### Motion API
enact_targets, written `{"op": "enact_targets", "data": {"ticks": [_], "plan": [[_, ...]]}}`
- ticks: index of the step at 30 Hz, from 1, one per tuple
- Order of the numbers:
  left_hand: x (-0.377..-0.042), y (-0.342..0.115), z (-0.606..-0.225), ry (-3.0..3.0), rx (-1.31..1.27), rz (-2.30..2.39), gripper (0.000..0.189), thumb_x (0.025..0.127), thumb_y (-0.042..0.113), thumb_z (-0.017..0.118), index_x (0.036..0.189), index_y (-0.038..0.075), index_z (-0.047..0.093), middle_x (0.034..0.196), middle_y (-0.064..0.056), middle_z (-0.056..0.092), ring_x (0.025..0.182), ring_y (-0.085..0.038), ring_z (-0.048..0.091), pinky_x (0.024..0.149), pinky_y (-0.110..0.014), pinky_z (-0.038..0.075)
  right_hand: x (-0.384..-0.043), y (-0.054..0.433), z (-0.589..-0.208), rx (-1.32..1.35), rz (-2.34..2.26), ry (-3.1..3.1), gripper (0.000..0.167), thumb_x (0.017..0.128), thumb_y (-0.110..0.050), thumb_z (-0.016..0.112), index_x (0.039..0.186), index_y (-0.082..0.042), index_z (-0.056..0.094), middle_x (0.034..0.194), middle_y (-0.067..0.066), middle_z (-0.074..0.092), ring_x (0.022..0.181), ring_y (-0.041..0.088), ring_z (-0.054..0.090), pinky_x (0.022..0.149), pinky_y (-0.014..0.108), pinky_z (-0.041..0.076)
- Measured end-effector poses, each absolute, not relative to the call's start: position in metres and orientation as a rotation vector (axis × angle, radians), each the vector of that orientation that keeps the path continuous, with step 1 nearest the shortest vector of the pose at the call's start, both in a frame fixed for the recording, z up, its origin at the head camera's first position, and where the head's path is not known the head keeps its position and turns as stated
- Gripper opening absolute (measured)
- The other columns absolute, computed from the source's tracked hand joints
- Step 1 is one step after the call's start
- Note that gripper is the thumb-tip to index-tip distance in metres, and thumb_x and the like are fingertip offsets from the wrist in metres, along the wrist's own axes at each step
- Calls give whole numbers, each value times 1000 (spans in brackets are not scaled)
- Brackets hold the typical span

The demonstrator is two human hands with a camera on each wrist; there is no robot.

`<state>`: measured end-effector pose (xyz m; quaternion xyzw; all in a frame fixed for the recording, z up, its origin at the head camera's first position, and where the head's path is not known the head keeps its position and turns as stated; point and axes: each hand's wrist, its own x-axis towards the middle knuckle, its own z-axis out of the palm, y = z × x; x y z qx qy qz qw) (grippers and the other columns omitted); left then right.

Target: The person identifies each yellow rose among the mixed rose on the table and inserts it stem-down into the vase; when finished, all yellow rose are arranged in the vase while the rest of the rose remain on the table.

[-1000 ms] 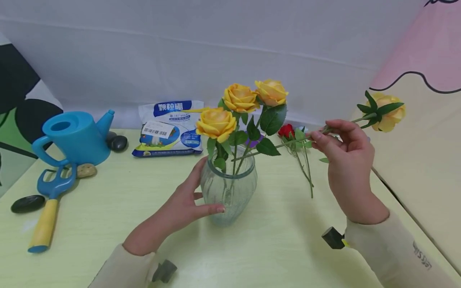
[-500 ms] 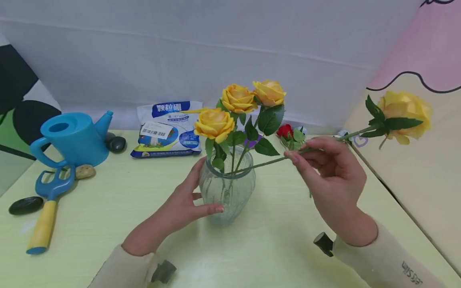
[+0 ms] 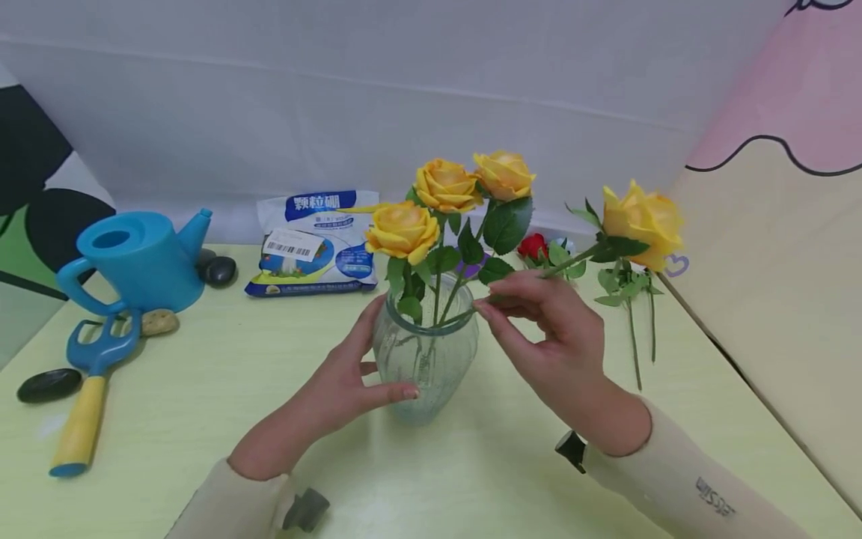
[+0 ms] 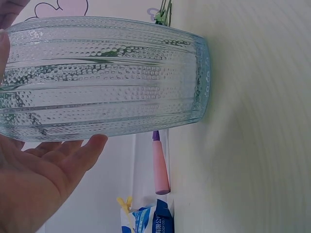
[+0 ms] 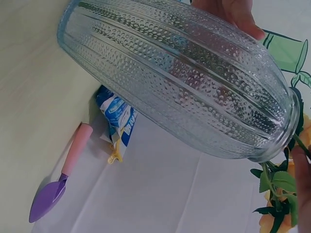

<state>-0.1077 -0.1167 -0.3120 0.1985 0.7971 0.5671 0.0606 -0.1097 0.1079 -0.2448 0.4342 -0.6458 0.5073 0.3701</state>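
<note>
A clear ribbed glass vase (image 3: pixel 424 378) stands on the table, and my left hand (image 3: pixel 340 389) grips its side, thumb across the front. Three yellow roses (image 3: pixel 447 186) lean in it, heads above the rim. My right hand (image 3: pixel 555 344) pinches the stem of another yellow rose (image 3: pixel 640 224) close to the rim. This stem slants into the vase mouth while its bloom tilts out to the right. The left wrist view shows the vase's bumpy glass (image 4: pixel 107 77) with fingers along it; in the right wrist view, the right fingers (image 5: pixel 302 184) are at the mouth.
At left are a blue watering can (image 3: pixel 141 258), a yellow-handled hand fork (image 3: pixel 101 367) and several stones (image 3: pixel 50 385). A blue-white bag (image 3: pixel 316 247) and a purple trowel with a pink handle (image 5: pixel 77 150) lie behind. A red rose (image 3: pixel 532 245) and green stems (image 3: pixel 631 329) lie back right.
My right hand has moved left toward the vase with the yellow rose, whose stem end has gone in through the mouth. The left hand has stayed on the vase.
</note>
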Motion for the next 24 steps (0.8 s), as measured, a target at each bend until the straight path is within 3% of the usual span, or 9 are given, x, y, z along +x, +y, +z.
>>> {"op": "enact_targets", "data": {"ticks": [5,8,12,15,19,24], "plan": [[-108,-117,-313,2435,593,1703,103,74,26,79,147,29,7,150,-2,23,134,-30,26,93,-46,45,-116,104,-247,1183,1241,-1723,25,86,-15,66,92,8,60,85,15,61,73,16,65,67,25,55],[-108,-118,-313,2435,590,1709,104,73,27,79,148,28,7,149,-1,24,134,-29,26,93,-47,45,-121,102,-249,1212,1256,-1777,18,81,-3,69,94,6,60,85,14,62,72,18,65,65,24,55],[-108,-118,-313,2429,586,1708,104,73,28,80,147,29,7,149,-1,25,134,-29,27,92,-47,45,-129,102,-250,1191,1334,-1887,28,71,15,70,95,6,60,86,13,63,71,16,64,61,23,52],[-107,-118,-312,2423,581,1709,104,72,27,80,147,32,8,148,1,26,134,-27,28,92,-47,45,-136,102,-248,1171,1409,-1951,29,70,19,68,96,7,61,85,12,63,70,15,62,62,25,52],[-107,-117,-312,2421,596,1720,103,72,25,80,146,33,8,148,2,26,134,-27,28,92,-47,45,-143,102,-245,1187,1475,-1970,27,70,19,68,95,9,62,85,12,62,69,16,61,68,29,53],[-108,-117,-313,2428,604,1718,103,73,25,80,147,30,8,148,0,26,133,-28,28,92,-47,45,-144,105,-246,1237,1427,-2011,21,72,17,67,90,6,67,88,12,67,83,17,63,80,33,52]]}}
